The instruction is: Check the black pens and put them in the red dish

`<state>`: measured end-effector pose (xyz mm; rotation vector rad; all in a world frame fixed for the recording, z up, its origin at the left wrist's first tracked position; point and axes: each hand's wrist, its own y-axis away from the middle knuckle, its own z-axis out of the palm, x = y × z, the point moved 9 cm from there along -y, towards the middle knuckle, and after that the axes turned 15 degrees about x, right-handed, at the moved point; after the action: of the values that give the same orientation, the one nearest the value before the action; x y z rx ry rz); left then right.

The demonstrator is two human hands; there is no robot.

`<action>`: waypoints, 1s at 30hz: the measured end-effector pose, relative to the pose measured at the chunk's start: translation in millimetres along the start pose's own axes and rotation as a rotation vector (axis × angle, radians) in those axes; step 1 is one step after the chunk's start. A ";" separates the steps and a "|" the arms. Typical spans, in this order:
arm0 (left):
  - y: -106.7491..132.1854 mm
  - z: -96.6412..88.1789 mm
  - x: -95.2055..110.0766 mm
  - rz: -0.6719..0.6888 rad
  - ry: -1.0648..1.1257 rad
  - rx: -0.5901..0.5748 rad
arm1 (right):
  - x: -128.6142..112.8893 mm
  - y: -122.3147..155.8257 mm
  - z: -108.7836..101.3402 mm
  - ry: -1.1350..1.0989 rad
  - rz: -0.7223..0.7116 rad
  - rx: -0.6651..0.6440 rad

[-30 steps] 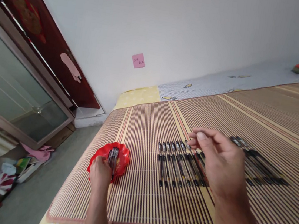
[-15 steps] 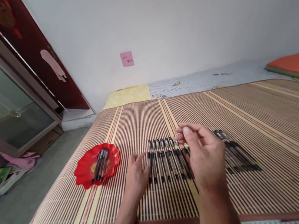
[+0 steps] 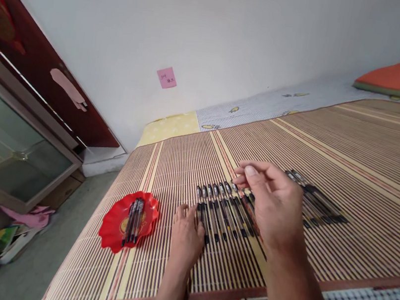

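Observation:
A row of black-capped clear pens (image 3: 227,214) lies side by side on the striped bamboo mat (image 3: 169,180). My left hand (image 3: 187,236) is at the row's left end, fingers apart, with the index finger and thumb close about the leftmost pen (image 3: 202,215). That pen still lies flat in line with the others, its lower part partly behind the thumb. Above the right end of the row hovers my right hand (image 3: 276,206), fingers loosely bent and nothing visible in them; it covers some pens. To the left, a red wavy-edged plate (image 3: 109,224) holds several similar pens (image 3: 133,220).
Another group of pens (image 3: 321,206) rests on the mat beyond my right hand. An orange pillow (image 3: 395,76) is at the far right against the white wall (image 3: 239,40), which bears a pink note (image 3: 166,78). A glass-panelled cabinet door (image 3: 16,147) stands at the left.
My left hand has shifted slightly right, its thumb now overlapping the leftmost pen's lower part. My right hand keeps nearly the same pose. The camera view has shifted a little.

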<state>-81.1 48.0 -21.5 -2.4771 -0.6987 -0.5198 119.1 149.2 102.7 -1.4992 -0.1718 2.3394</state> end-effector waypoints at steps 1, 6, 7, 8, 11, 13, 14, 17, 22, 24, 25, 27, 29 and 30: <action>0.2 0.0 -0.4 -0.009 -0.006 -0.004 | 0.4 0.0 0.0 -0.001 0.003 0.001; 1.0 0.4 -1.9 -0.051 -0.033 -0.036 | 1.8 0.6 0.3 0.006 0.000 -0.008; 0.9 0.4 -1.6 -0.055 -0.036 -0.039 | 2.0 0.9 0.7 0.012 -0.002 -0.014; 0.8 0.4 -1.4 -0.061 -0.041 -0.040 | 2.4 1.1 1.1 0.016 -0.001 -0.020; 0.2 0.1 -2.5 -0.083 -0.062 -0.042 | 3.4 1.7 1.5 0.018 0.010 -0.023; 0.0 -0.8 -6.4 -0.109 -0.078 -0.045 | 3.1 1.7 1.0 0.020 0.012 -0.014; 0.0 -1.8 -9.3 -0.125 -0.085 -0.046 | 2.6 1.7 0.8 0.024 0.009 -0.009; -0.5 -7.0 -20.5 -0.166 -0.095 -0.045 | 1.2 1.3 0.5 0.038 -0.004 -0.001; -3.7 -20.0 -43.6 -0.243 -0.143 -0.009 | 1.8 1.8 1.6 0.054 -0.021 -0.014; -5.5 -23.7 -50.4 -0.270 -0.168 0.011 | 2.1 2.6 2.2 0.064 -0.027 -0.018; -6.3 -24.9 -52.7 -0.282 -0.177 0.023 | 2.4 3.1 2.5 0.065 -0.024 -0.019; -7.6 -26.4 -55.6 -0.302 -0.184 0.052 | 3.1 4.1 3.4 0.059 -0.009 -0.023; -8.3 -27.2 -57.9 -0.324 -0.172 0.089 | 3.2 5.0 4.5 0.053 0.006 -0.029; -8.7 -27.8 -59.1 -0.335 -0.156 0.111 | 3.0 5.3 4.9 0.052 0.010 -0.030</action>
<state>-139.0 16.7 -24.5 -2.3244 -1.1838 -0.3962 112.4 145.8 100.6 -1.5772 -0.1878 2.3124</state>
